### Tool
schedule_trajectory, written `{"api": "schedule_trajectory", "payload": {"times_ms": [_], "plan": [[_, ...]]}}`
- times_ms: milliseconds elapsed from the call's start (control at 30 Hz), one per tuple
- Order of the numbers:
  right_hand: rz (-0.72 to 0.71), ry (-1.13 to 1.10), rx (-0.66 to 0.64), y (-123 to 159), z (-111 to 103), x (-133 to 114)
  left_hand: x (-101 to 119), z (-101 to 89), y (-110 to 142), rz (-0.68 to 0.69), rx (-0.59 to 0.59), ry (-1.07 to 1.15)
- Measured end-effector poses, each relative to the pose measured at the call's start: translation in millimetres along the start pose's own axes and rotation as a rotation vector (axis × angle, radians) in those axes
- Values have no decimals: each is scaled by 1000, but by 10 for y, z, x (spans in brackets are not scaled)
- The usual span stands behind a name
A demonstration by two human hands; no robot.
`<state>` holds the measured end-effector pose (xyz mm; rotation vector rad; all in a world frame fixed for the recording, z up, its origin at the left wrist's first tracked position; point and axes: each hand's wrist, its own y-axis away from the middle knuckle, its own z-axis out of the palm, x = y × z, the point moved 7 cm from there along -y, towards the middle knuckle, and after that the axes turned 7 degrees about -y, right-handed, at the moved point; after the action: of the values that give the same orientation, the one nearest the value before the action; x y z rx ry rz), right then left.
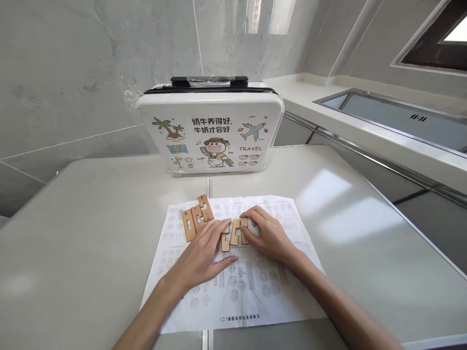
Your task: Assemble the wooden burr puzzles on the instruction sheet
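Note:
A printed paper sheet (255,296) lies on the table with wooden puzzle pieces on it. Three notched wooden pieces (197,217) lie together at the sheet's upper left, untouched. My left hand (204,253) rests flat with fingers stretched out, fingertips touching another cluster of wooden pieces (233,234) in the middle of the sheet. My right hand (268,233) curls its fingers over the right side of that cluster, gripping it. Part of the cluster is hidden under both hands.
A white cartoon-printed case (209,129) with a black handle stands upright behind the sheet, against the marble wall. A steel sink (397,119) is set in the counter at the right. The light table (91,223) has a seam down its middle.

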<state>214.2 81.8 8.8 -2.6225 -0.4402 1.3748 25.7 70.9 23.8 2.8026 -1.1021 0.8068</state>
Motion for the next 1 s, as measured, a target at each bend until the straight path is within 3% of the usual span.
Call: {"api": "schedule_trajectory", "payload": {"times_ms": [133, 267, 367, 500, 633, 833, 1000], "plan": [[14, -13, -44, -10, -1, 67, -27, -67, 24, -31, -6, 78], [30, -72, -50, -26, -4, 141, -91, -124, 43, -189, 53, 273], [48, -151, -2, -45, -43, 159, -124, -104, 49, -298, 72, 597], [123, -248, 88, -65, -122, 165, -84, -21, 2, -338, 65, 1098], [273, -379, 145, -35, -129, 226, -26, 72, -41, -383, 43, 1397], [342, -775, 86, 14, 22, 243, -15, 159, -17, -373, -26, 1504], [335, -820, 40, 6, 13, 200, -36, 161, 36, -369, -54, 1473]]}}
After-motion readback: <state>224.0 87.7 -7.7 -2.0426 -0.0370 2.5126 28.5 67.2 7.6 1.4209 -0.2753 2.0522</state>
